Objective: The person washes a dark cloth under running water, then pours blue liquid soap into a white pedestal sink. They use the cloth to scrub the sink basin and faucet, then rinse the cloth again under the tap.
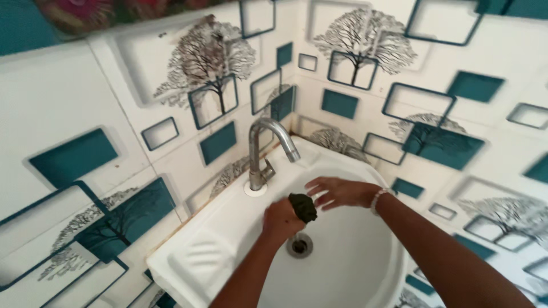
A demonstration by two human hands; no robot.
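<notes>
My left hand (281, 219) is closed around a dark green scrub pad (303, 206) and holds it over the bowl of a white wash basin (228, 228), just above the metal drain (299, 245). My right hand (337, 192) hovers beside the pad with its fingers spread and nothing in it; a pale beaded bracelet (377, 199) circles that wrist. A curved chrome tap (268, 145) rises from the basin's back rim, its spout ending just above and behind both hands. I see no water running from it.
The basin sits in a corner between two walls tiled in white with teal rectangles and black tree prints (211, 63). A ribbed soap rest (197, 254) is moulded into the basin's left rim. Flowery cloth (114, 11) hangs at the top left.
</notes>
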